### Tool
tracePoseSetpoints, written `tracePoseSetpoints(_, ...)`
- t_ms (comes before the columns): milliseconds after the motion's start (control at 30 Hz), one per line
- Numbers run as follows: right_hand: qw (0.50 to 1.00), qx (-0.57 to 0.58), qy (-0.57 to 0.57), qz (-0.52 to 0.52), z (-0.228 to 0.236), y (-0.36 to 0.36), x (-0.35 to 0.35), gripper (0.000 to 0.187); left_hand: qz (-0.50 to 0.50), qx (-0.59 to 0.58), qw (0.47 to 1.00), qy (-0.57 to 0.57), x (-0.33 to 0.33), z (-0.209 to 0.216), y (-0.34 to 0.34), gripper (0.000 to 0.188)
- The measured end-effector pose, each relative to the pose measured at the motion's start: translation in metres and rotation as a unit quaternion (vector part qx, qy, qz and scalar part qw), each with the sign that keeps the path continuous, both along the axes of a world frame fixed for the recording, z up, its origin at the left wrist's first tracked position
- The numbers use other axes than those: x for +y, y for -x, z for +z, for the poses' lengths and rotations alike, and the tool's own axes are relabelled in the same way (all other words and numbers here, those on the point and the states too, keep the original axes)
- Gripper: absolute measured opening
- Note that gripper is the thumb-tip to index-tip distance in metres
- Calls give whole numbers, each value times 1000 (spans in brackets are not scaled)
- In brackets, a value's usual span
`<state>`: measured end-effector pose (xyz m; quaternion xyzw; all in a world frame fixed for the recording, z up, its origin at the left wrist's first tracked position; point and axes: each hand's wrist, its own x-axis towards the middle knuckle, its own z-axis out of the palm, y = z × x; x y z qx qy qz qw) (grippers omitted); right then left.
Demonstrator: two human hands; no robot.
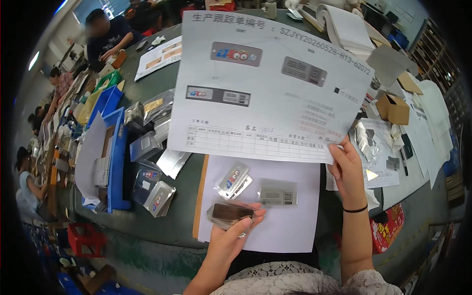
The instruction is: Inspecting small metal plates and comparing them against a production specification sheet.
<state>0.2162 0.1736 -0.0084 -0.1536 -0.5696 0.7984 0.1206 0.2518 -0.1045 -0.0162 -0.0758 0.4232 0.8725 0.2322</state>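
Right hand point(346, 164) is pinching printed sheet point(275, 118) showing tag pictures point(236, 54), ruled grid point(255, 140). Left hand point(233, 238), half-curled, is gripping dark bagged tag point(231, 212) below the sheet.

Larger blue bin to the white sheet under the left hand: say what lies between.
Head view: bagged pieces, a silvery packet and a tan strip lie between the blue bin and white sheet.

From here I count one left hand point(231, 240), one right hand point(346, 163), one large printed sheet point(268, 115) held up, one white sheet point(282, 231) beneath, one clear-wrapped bundle point(230, 213), two overlapping tags point(234, 179), one grey wrapped card point(275, 193), one brown carton point(395, 110) and, over on the left, two blue bins point(119, 164) and one red stool point(86, 239).
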Motion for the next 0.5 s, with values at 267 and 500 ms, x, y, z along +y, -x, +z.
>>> tracePoseSetpoints(267, 1000, -2, -4, -3, -4, 2, -2, 19, -12, -9, 1000, -11, -3, 2, -2, 37)
tracePoseSetpoints(500, 1000, -11, -3, -6, -5, 1, 1, 19, -16, -15, 1000, -13, -1, 1, -1, 38)
